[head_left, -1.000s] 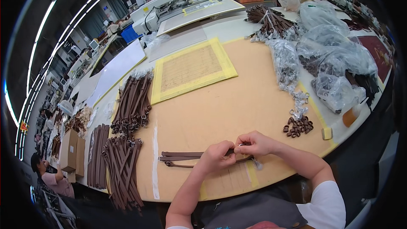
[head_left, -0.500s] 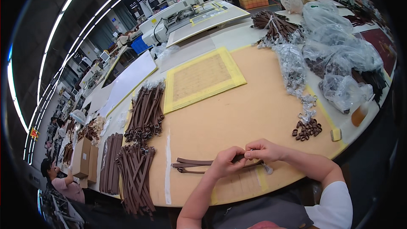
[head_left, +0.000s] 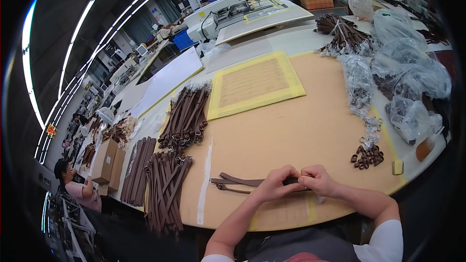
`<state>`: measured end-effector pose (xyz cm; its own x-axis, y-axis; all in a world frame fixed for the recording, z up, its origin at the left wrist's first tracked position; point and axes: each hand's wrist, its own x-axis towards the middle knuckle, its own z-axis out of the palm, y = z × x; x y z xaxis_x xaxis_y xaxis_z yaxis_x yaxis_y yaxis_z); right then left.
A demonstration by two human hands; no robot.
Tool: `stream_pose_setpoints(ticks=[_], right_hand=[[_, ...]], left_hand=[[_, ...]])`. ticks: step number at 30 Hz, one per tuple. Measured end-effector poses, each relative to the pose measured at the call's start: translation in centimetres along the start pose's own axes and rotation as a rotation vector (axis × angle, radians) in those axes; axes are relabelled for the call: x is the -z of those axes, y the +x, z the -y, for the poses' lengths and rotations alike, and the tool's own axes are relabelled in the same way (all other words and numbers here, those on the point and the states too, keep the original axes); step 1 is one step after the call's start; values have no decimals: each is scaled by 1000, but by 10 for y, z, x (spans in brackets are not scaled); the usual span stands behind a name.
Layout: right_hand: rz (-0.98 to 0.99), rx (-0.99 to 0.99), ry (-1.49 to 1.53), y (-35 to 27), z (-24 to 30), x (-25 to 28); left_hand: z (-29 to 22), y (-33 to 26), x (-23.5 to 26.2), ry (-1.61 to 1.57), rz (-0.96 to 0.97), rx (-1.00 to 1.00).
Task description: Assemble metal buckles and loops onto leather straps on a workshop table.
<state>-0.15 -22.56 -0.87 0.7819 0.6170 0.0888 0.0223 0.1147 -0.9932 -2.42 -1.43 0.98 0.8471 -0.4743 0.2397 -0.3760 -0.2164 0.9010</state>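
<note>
My left hand point(head_left: 278, 185) and my right hand point(head_left: 318, 180) meet just above the near part of the table, both with fingers curled closed around a dark brown strap point(head_left: 243, 181). The strap reaches out leftward past my left hand, and a second thin strap point(head_left: 234, 188) with a small buckle at its end lies just below it. My fingers hide the part being worked on. A scrap of clear plastic point(head_left: 321, 199) shows under my right hand. To the right sits a small pile of brown strap loops point(head_left: 367, 157).
Brown straps with buckles point(head_left: 183, 119), crossed straps point(head_left: 167, 189) and flat strips point(head_left: 138, 172) lie left. A yellow-edged board point(head_left: 296, 87) sits beyond. Plastic bags point(head_left: 412, 116) and a bundle of straps point(head_left: 344, 34) stand right. Far left, a person point(head_left: 80, 189) works by a cardboard box point(head_left: 108, 162).
The whole view has shifted, so the table appears farther right. My right hand has dropped level with my left, and the plastic scrap beside it is now mostly covered.
</note>
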Motion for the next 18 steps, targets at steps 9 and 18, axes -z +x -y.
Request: stream_pose_setpoints(ticks=[9, 18], right_hand=[[202, -31, -156, 8, 23, 19], [374, -3, -280, 11, 29, 34]], left_hand=[[-2, -1, 7, -65, 2, 65], [-3, 1, 0, -146, 118, 72]])
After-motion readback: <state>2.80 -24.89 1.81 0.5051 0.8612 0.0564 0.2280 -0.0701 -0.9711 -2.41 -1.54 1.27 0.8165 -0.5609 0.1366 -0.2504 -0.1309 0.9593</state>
